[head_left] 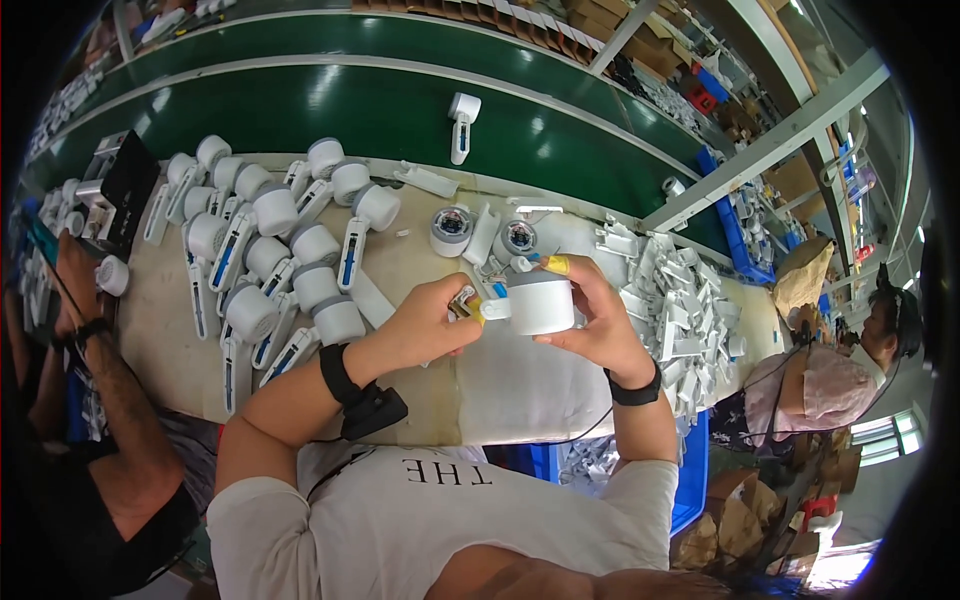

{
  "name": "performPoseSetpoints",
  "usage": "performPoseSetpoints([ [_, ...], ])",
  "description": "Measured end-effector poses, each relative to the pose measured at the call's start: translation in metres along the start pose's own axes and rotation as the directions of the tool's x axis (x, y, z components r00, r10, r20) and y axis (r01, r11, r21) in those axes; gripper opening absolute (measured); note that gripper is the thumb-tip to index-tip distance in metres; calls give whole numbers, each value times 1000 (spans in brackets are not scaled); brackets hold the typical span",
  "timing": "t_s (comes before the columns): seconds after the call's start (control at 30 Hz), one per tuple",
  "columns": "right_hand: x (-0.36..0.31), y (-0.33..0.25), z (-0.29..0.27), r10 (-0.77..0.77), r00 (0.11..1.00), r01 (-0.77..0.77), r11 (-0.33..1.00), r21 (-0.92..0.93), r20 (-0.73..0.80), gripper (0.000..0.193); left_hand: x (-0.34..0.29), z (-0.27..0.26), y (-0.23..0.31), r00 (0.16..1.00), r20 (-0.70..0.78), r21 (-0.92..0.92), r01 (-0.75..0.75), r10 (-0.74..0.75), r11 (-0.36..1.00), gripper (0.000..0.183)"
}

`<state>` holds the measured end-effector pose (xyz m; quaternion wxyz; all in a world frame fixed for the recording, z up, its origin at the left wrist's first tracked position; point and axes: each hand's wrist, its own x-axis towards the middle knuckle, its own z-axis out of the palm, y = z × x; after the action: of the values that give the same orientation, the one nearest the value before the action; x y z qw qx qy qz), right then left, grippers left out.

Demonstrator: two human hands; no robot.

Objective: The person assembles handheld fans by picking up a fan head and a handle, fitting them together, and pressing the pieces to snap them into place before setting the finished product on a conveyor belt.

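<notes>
Head view: right hand (600, 325) wraps white cylindrical part (540, 303), held above beige worktable (420, 250). Left hand (425, 325) pinches small metal piece (463, 303) touching cylinder's left side. Finished white devices (290, 250) piled left; white plastic brackets (670, 290) heaped right. Green conveyor (330, 110) behind, one device (461, 125) on it.
</notes>
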<state>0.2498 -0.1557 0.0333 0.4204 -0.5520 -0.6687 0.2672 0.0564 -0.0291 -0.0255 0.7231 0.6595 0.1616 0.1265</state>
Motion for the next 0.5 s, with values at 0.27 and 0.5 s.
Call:
performPoseSetpoints([
  [0.27, 14, -3, -9, 164, 986, -160, 958, 238, 1, 74, -1, -4, 8, 998, 62, -5, -30, 31, 1000, 14],
  [0.5, 6, 22, -2, 71, 997, -60, 866, 497, -2, 73, 3, -10, 5, 984, 179, -291, 30, 24, 956, 13],
])
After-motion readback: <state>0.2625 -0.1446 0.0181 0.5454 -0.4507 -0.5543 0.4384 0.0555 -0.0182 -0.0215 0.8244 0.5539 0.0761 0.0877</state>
